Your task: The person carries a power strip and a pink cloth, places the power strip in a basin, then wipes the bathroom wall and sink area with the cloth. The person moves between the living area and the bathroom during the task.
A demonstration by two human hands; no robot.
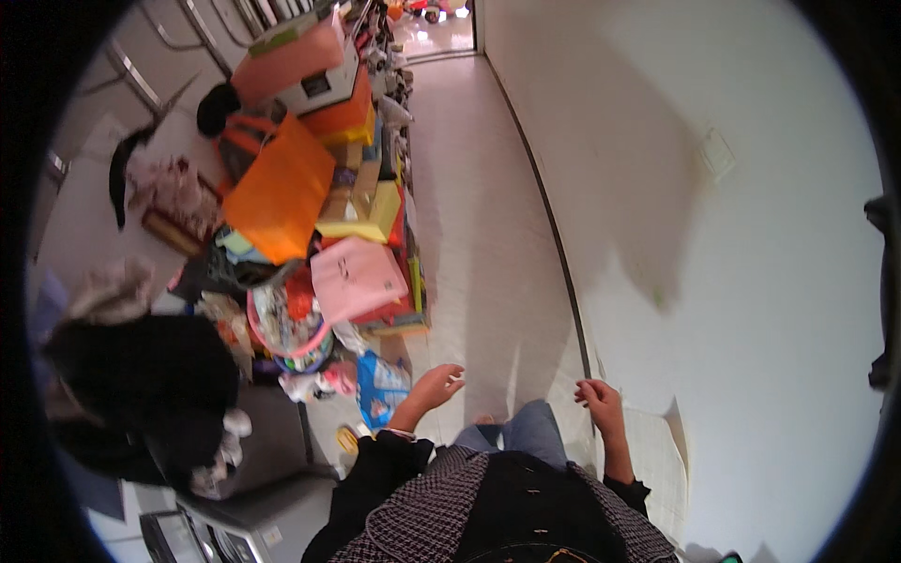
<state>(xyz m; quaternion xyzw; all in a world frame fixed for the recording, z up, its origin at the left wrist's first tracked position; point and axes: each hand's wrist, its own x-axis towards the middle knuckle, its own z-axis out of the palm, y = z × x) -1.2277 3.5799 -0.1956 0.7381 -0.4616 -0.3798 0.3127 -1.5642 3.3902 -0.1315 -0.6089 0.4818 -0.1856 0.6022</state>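
My left hand (435,388) hangs in the air before me, fingers loosely apart and holding nothing. Closest to it is a blue plastic package (382,387) on the floor, just to its left. My right hand (598,401) is raised near the white wall (760,295), its fingers slightly curled with nothing visible in them. Between and beyond my hands runs a pale tiled floor (493,211). A pink bag or flat box (357,279) lies atop the stack to the left, beside a pink-rimmed basket (255,331) filled with small items.
Piled boxes and bags line the left side, among them an orange bag (285,186) and a yellow box (362,224). A black cloth (151,387) hangs over a grey appliance (267,436). Past a doorway (436,32) the floor is bright. Yellow tape-like ring (347,440) lies low.
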